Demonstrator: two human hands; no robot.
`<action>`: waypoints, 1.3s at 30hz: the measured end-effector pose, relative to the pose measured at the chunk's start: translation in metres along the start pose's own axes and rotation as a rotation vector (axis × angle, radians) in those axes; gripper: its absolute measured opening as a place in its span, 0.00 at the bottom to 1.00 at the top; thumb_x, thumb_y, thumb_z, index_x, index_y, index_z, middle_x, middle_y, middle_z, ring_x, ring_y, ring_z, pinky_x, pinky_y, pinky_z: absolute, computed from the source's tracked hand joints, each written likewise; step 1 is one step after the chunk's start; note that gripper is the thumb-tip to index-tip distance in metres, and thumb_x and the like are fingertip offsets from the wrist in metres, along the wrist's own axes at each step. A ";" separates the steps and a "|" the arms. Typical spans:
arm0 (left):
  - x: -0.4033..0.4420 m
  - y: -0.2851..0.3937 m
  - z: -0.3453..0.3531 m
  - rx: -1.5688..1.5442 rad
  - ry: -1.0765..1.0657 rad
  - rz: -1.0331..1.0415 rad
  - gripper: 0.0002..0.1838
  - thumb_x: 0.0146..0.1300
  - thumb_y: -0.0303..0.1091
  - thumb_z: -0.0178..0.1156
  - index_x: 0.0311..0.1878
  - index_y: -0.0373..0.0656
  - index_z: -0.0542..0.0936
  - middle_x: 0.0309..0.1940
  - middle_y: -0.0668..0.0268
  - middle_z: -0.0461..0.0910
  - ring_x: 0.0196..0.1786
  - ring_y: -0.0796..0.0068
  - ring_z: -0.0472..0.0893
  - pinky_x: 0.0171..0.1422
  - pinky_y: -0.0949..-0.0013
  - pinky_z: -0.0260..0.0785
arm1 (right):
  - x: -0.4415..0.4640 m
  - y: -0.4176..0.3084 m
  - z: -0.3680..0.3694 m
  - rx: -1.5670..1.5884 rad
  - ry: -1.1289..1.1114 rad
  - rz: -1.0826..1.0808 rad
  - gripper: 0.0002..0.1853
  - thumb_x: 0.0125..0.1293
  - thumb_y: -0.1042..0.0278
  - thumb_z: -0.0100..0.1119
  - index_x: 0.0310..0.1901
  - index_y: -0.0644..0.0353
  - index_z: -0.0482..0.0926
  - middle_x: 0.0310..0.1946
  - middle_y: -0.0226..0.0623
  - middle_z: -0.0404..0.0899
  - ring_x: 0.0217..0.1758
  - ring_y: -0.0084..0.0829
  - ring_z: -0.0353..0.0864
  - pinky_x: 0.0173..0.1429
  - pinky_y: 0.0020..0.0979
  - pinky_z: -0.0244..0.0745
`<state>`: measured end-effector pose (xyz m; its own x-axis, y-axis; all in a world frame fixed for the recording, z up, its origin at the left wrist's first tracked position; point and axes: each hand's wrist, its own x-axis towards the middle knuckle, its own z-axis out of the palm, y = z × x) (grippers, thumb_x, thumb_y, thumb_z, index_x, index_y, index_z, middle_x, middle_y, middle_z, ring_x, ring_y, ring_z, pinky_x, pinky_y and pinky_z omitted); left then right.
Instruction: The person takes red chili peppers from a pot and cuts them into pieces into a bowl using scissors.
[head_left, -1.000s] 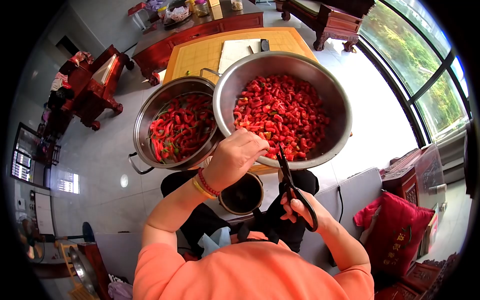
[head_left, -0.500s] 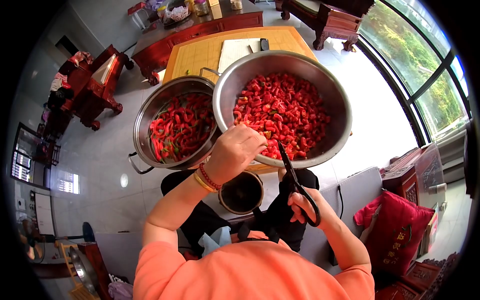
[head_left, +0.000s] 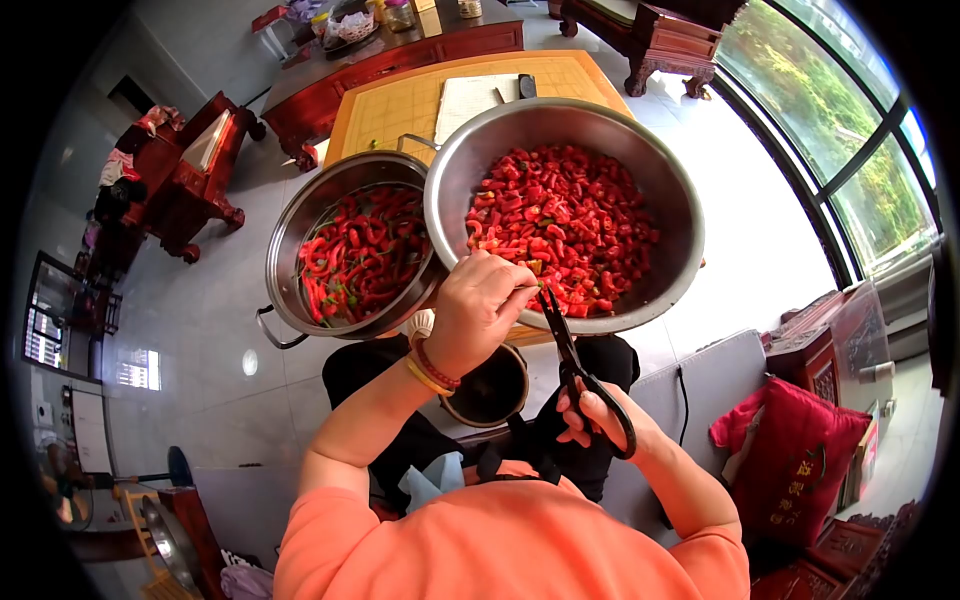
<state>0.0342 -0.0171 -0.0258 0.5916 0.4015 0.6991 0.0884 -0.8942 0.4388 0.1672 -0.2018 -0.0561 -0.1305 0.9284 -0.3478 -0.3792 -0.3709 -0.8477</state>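
Note:
My left hand (head_left: 478, 312), wearing a red bead bracelet and a yellow bangle, is pinched over the near rim of a wide steel basin (head_left: 680, 220). A small green bit, seemingly the stem of a chili pepper, shows at its fingertips; the rest is hidden. My right hand (head_left: 598, 412) grips black scissors (head_left: 562, 342) by the handles, blades pointing up close to those fingertips. Cut red chili pieces (head_left: 570, 220) fill much of the basin. Left of it, a steel pot (head_left: 283, 235) with side handles holds whole red chilies (head_left: 365, 245), some with green stems.
Below the basin, a dark round bucket (head_left: 490, 388) stands between my knees. Behind the basin, a wooden table (head_left: 380, 105) bears a white notepad (head_left: 470, 105) with a pen. A red cushion (head_left: 800, 460) lies at right, near the large window (head_left: 840, 120).
The scissors have moved left and turned more upright, bringing their blade tips to my left fingertips. My left hand has shifted slightly right and down.

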 end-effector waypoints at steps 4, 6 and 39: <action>-0.001 0.003 0.003 -0.012 -0.007 0.015 0.08 0.48 0.21 0.65 0.31 0.40 0.78 0.27 0.64 0.77 0.30 0.63 0.75 0.35 0.65 0.67 | -0.001 0.000 0.000 -0.006 -0.002 -0.013 0.22 0.68 0.48 0.48 0.40 0.66 0.69 0.23 0.28 0.64 0.21 0.21 0.67 0.41 0.31 0.76; -0.001 0.005 0.004 -0.005 -0.010 0.018 0.08 0.48 0.21 0.65 0.31 0.40 0.78 0.27 0.64 0.77 0.31 0.63 0.75 0.35 0.66 0.67 | -0.001 0.001 0.000 0.008 0.020 -0.006 0.21 0.69 0.50 0.47 0.40 0.65 0.69 0.23 0.28 0.64 0.21 0.20 0.67 0.41 0.31 0.76; -0.107 -0.023 -0.052 0.221 -0.325 -0.108 0.05 0.53 0.30 0.61 0.34 0.43 0.80 0.29 0.65 0.77 0.36 0.66 0.78 0.41 0.65 0.70 | 0.004 0.000 -0.006 0.045 0.206 -0.088 0.23 0.68 0.45 0.42 0.36 0.61 0.67 0.16 0.28 0.62 0.13 0.20 0.62 0.26 0.26 0.75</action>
<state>-0.0728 -0.0291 -0.0815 0.7888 0.4440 0.4251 0.3130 -0.8853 0.3438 0.1718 -0.1986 -0.0601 0.0926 0.9314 -0.3519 -0.4220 -0.2834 -0.8612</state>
